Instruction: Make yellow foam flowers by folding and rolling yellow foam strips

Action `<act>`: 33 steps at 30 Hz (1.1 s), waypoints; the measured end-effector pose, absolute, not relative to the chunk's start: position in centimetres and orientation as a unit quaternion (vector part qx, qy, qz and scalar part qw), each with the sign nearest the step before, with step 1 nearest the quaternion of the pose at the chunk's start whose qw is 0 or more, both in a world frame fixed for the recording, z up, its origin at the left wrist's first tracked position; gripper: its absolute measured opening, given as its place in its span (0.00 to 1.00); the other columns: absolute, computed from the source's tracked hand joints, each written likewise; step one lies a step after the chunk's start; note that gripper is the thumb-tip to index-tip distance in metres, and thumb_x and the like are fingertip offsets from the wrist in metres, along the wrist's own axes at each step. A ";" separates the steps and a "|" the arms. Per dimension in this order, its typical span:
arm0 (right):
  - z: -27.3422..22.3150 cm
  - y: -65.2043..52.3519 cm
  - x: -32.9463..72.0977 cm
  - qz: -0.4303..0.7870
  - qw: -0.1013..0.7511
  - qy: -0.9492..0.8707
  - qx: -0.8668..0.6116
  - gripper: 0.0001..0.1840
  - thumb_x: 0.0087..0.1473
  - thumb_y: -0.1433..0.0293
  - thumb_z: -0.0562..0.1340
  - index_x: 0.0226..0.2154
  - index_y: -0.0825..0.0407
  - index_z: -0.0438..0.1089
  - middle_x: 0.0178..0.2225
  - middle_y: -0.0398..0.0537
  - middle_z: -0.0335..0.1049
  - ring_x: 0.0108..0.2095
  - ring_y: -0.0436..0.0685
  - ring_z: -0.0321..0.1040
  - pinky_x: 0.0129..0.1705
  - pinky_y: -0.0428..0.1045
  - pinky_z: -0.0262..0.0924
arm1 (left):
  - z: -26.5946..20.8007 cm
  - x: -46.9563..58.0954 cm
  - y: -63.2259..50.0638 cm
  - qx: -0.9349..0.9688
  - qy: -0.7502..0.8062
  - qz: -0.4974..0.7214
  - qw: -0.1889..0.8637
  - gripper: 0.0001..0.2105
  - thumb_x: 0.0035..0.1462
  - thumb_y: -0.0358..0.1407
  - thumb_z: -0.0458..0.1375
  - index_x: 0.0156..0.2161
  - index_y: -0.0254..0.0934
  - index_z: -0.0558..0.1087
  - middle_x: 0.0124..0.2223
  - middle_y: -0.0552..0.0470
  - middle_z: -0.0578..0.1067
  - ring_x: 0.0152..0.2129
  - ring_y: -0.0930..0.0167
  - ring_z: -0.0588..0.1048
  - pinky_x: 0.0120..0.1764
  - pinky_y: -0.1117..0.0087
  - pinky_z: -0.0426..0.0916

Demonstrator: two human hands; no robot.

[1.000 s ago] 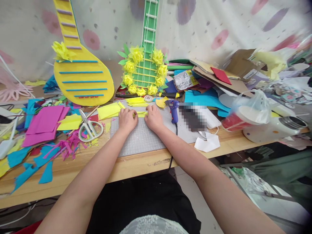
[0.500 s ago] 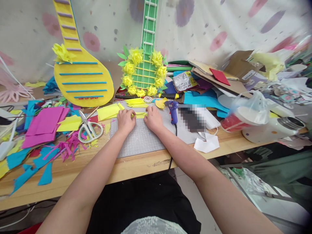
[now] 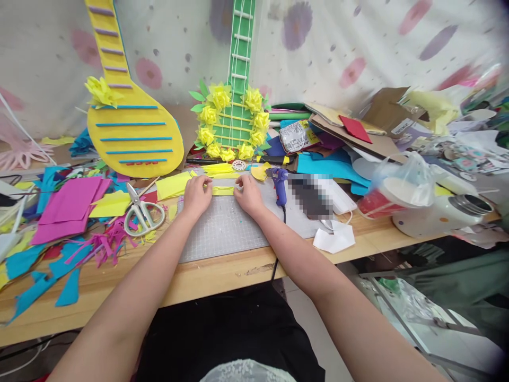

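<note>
A short strip of yellow crepe paper [image 3: 223,191] lies level over the grey gridded cutting mat [image 3: 222,228]. My left hand [image 3: 197,195] pinches its left end, with fingers curled. At the other end, my right hand [image 3: 248,195] has its fingers closed on the strip; the fingertips are partly hidden. More yellow paper strips [image 3: 218,168] lie just beyond my hands. Left of my left hand is a folded yellow sheet [image 3: 173,185]. A purple glue gun [image 3: 280,187] rests to the right of my right hand, its cord running off the table's front edge.
White-handled scissors [image 3: 143,215] lie among paper scraps on the left, near magenta sheets [image 3: 69,204]. Behind stand a yellow lute-shaped craft [image 3: 135,119] and a green one with yellow flowers [image 3: 238,114]. At right are a white mask [image 3: 336,237], a cup [image 3: 392,199] and a bottle [image 3: 433,215].
My hands have moved slightly apart, the left one going left, so more of the yellow strip shows flat between them. The view has shifted a little.
</note>
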State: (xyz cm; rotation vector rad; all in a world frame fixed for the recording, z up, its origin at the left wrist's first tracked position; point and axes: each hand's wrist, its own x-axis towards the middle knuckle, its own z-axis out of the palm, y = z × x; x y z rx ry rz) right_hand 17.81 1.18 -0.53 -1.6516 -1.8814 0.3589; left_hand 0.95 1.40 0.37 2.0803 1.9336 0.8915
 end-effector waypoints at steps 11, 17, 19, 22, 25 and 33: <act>-0.5 1.7 17.9 0.133 0.252 -0.725 -0.627 0.15 0.52 0.68 0.59 0.43 0.53 0.69 0.44 0.53 0.66 0.49 0.58 0.58 0.53 0.53 0.54 | 3.0 2.1 4.6 0.753 0.639 0.086 0.135 0.13 0.47 0.37 0.59 0.40 0.39 0.73 0.41 0.48 0.76 0.36 0.65 0.73 0.39 0.67 0.66; -0.4 1.7 18.0 0.143 0.257 -0.733 -0.613 0.17 0.51 0.69 0.59 0.45 0.53 0.69 0.44 0.52 0.67 0.48 0.57 0.59 0.53 0.52 0.54 | 3.7 2.4 4.8 0.746 0.641 0.053 0.170 0.10 0.42 0.35 0.60 0.34 0.39 0.75 0.34 0.51 0.76 0.31 0.66 0.73 0.34 0.68 0.66; -0.3 1.7 18.0 0.146 0.265 -0.742 -0.598 0.16 0.51 0.71 0.59 0.45 0.53 0.69 0.43 0.51 0.69 0.47 0.57 0.60 0.53 0.52 0.54 | 3.6 2.2 4.6 0.750 0.634 0.075 0.172 0.07 0.43 0.34 0.59 0.32 0.39 0.75 0.33 0.51 0.76 0.31 0.67 0.73 0.35 0.68 0.66; -0.2 1.6 17.9 0.155 0.272 -0.747 -0.587 0.15 0.52 0.71 0.59 0.43 0.54 0.70 0.42 0.50 0.70 0.45 0.55 0.62 0.51 0.50 0.55 | 3.1 1.9 4.1 0.771 0.608 0.109 0.155 0.05 0.44 0.33 0.58 0.29 0.39 0.74 0.34 0.51 0.76 0.33 0.67 0.73 0.38 0.68 0.66; -0.2 1.8 17.8 0.161 0.283 -0.743 -0.584 0.13 0.54 0.67 0.58 0.42 0.54 0.70 0.41 0.50 0.70 0.44 0.54 0.63 0.49 0.50 0.55 | 2.5 1.8 3.8 0.786 0.583 0.134 0.155 0.05 0.45 0.33 0.57 0.29 0.39 0.74 0.35 0.51 0.76 0.35 0.68 0.72 0.41 0.68 0.66; -0.9 2.7 17.5 0.151 0.272 -0.732 -0.607 0.12 0.52 0.68 0.60 0.40 0.53 0.71 0.42 0.49 0.69 0.45 0.57 0.61 0.51 0.51 0.54 | 2.2 1.8 4.4 0.742 0.635 0.149 0.157 0.10 0.51 0.41 0.56 0.36 0.38 0.72 0.40 0.48 0.76 0.34 0.68 0.73 0.36 0.69 0.66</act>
